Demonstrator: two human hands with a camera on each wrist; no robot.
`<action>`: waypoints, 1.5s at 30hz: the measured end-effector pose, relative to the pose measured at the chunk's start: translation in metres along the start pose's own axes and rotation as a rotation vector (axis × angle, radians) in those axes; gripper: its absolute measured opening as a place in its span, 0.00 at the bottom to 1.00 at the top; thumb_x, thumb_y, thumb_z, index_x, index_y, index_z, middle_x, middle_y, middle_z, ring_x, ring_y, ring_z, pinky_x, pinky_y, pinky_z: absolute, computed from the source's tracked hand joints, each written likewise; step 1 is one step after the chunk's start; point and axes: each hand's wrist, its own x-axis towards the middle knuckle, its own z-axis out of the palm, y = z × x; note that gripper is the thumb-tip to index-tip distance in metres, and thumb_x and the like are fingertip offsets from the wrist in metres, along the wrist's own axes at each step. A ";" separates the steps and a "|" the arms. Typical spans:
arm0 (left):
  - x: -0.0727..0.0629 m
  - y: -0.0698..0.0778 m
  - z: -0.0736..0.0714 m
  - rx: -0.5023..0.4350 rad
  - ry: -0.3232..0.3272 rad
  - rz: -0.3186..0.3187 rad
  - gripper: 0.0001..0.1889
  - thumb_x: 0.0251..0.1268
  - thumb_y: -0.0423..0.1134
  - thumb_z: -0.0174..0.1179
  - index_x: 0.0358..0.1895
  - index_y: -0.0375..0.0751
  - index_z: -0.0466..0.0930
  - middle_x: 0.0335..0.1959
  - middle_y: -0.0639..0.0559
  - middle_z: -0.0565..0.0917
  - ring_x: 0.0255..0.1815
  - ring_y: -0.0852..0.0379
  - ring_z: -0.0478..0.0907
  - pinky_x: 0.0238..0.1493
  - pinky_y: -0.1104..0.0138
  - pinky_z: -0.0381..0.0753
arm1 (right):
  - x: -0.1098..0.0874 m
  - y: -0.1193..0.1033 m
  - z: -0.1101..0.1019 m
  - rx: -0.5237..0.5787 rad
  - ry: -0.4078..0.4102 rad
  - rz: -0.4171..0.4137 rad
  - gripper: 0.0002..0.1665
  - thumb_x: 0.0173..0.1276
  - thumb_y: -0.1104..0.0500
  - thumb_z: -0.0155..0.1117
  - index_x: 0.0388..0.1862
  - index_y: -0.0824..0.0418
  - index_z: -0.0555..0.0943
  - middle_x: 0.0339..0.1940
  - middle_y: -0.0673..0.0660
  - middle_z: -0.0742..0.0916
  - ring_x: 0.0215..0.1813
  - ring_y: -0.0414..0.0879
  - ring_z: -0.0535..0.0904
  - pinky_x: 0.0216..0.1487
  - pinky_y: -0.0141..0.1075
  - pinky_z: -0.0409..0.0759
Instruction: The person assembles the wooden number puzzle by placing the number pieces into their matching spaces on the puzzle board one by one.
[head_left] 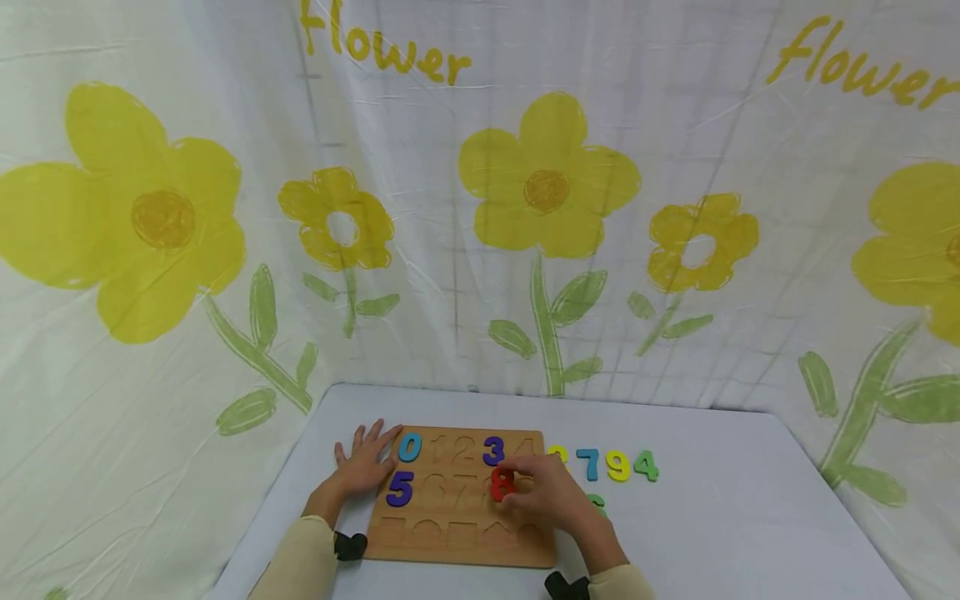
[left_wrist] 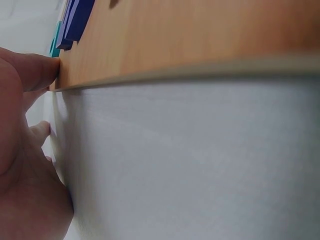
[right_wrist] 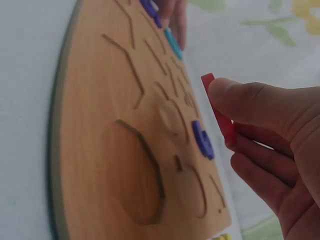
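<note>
A wooden number puzzle board (head_left: pixel 442 546) lies on the white table, with cut-out recesses. My right hand (head_left: pixel 551 496) pinches a red number 8 (right_wrist: pixel 220 112) between thumb and fingers, held over the right part of the board. In the right wrist view the 8 is seen edge-on, apart from the wood. The left hand (head_left: pixel 365 465) lies at the board's left edge with fingers spread, its thumb against the side in the left wrist view. Seated in the board are a light blue 0 (head_left: pixel 409 447), a purple 3 (head_left: pixel 493 451) and a purple 5 (head_left: pixel 400 489).
Right of the board lie a blue 7 (head_left: pixel 589 464), a yellow 9 (head_left: pixel 618 466) and a green 4 (head_left: pixel 647 467). A yellow piece (head_left: pixel 558 452) and a green piece (head_left: pixel 597 502) are partly hidden by my right hand. A flower-printed curtain (head_left: pixel 420 350) hangs behind the table (head_left: pixel 735 517).
</note>
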 end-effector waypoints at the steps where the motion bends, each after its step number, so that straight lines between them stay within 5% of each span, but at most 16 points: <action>1: 0.000 0.000 0.000 -0.002 0.001 0.000 0.33 0.81 0.41 0.58 0.85 0.42 0.66 0.89 0.26 0.51 0.88 0.16 0.36 0.75 0.17 0.24 | 0.001 0.001 0.003 -0.006 -0.003 0.011 0.26 0.64 0.53 0.85 0.61 0.50 0.91 0.54 0.44 0.94 0.59 0.45 0.88 0.61 0.46 0.89; 5: 0.000 -0.003 0.003 -0.014 0.012 0.009 0.33 0.80 0.42 0.57 0.84 0.42 0.66 0.88 0.25 0.51 0.88 0.16 0.36 0.75 0.17 0.23 | 0.003 0.003 0.012 -0.024 0.002 0.007 0.24 0.63 0.54 0.86 0.59 0.51 0.92 0.50 0.43 0.93 0.53 0.40 0.85 0.58 0.42 0.85; 26: 0.002 -0.003 0.000 0.020 0.006 -0.002 0.33 0.80 0.40 0.58 0.84 0.42 0.67 0.88 0.26 0.53 0.88 0.16 0.38 0.75 0.16 0.27 | 0.007 0.001 0.030 -0.123 -0.045 0.035 0.30 0.68 0.51 0.83 0.68 0.51 0.88 0.60 0.46 0.92 0.60 0.42 0.85 0.66 0.48 0.87; 34: 0.000 -0.005 0.002 -0.024 0.034 0.035 0.33 0.78 0.40 0.58 0.83 0.41 0.68 0.87 0.24 0.54 0.87 0.15 0.39 0.74 0.16 0.25 | -0.002 0.001 0.020 -0.077 0.019 -0.020 0.33 0.69 0.49 0.82 0.70 0.56 0.87 0.62 0.50 0.93 0.63 0.48 0.88 0.64 0.50 0.88; 39: 0.002 -0.006 0.003 -0.005 0.020 0.020 0.32 0.80 0.40 0.57 0.84 0.42 0.67 0.88 0.25 0.53 0.87 0.16 0.37 0.75 0.16 0.25 | -0.009 0.000 0.004 -0.041 0.043 -0.026 0.33 0.68 0.49 0.83 0.71 0.54 0.87 0.68 0.50 0.90 0.71 0.54 0.86 0.67 0.55 0.87; 45: 0.001 -0.002 0.001 0.008 -0.004 -0.003 0.33 0.80 0.39 0.57 0.85 0.42 0.66 0.89 0.27 0.51 0.88 0.18 0.36 0.76 0.17 0.25 | -0.026 -0.001 -0.021 -0.035 0.047 -0.041 0.32 0.70 0.48 0.81 0.71 0.53 0.86 0.67 0.50 0.91 0.69 0.54 0.88 0.65 0.55 0.88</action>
